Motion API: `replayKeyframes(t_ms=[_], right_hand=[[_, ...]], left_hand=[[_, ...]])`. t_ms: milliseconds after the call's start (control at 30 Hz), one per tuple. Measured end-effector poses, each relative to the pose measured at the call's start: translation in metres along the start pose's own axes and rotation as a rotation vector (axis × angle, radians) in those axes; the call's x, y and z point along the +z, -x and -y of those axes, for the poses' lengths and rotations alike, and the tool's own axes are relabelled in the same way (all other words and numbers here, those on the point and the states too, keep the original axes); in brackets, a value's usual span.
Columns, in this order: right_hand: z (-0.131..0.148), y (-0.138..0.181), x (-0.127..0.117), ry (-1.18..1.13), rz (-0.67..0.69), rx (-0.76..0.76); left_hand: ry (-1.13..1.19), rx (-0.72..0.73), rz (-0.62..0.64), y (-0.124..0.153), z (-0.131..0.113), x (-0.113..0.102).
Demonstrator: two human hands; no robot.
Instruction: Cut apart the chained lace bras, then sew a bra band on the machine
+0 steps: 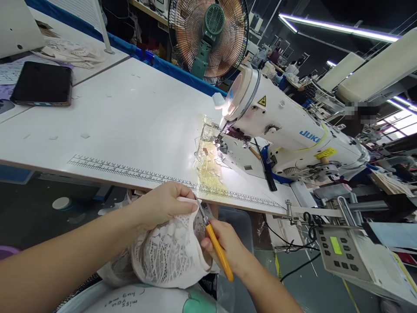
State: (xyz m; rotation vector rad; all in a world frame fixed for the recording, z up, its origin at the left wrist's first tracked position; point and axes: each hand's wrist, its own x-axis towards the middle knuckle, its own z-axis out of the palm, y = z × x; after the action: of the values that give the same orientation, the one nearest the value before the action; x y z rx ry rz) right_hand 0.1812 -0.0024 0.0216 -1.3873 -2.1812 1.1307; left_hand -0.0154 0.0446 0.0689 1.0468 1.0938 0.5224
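Below the table's front edge, my left hand point(164, 202) pinches the upper edge of a white lace garment point(169, 254) between thumb and fingers. The garment hangs in a rounded, cup-like shape over my lap. My right hand point(230, 243) is closed around the orange handle of small scissors point(219, 251). Their metal blades point up and left, meeting the garment's edge close to my left fingertips. Whether the blades are apart is too small to tell.
A white sewing machine point(276, 117) stands on the white table point(140, 117), which has a printed ruler point(130, 170) along its front edge. A black phone point(42, 82) lies at left. Behind stands a large fan point(213, 19); a control box point(342, 250) hangs at right.
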Motion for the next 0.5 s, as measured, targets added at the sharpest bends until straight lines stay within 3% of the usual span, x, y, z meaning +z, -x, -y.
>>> replayKeyframes(t_ms=[167, 267, 367, 500], right_hand=[[-0.003, -0.003, 0.006, -0.043, -0.084, -0.047], [-0.005, -0.002, -0.005, -0.011, -0.137, -0.042], [-0.007, -0.004, -0.038, 0.122, -0.245, 0.091], [-0.01, -0.027, -0.099, 0.655, -0.246, 0.461]], left_hand=[[-0.026, 0.014, -0.013, 0.001, 0.001, -0.001], [-0.041, 0.033, -0.029, 0.002, 0.004, -0.004], [-0.028, 0.087, -0.021, 0.004, 0.007, -0.012], [-0.094, 0.179, -0.041, 0.015, 0.006, -0.023]])
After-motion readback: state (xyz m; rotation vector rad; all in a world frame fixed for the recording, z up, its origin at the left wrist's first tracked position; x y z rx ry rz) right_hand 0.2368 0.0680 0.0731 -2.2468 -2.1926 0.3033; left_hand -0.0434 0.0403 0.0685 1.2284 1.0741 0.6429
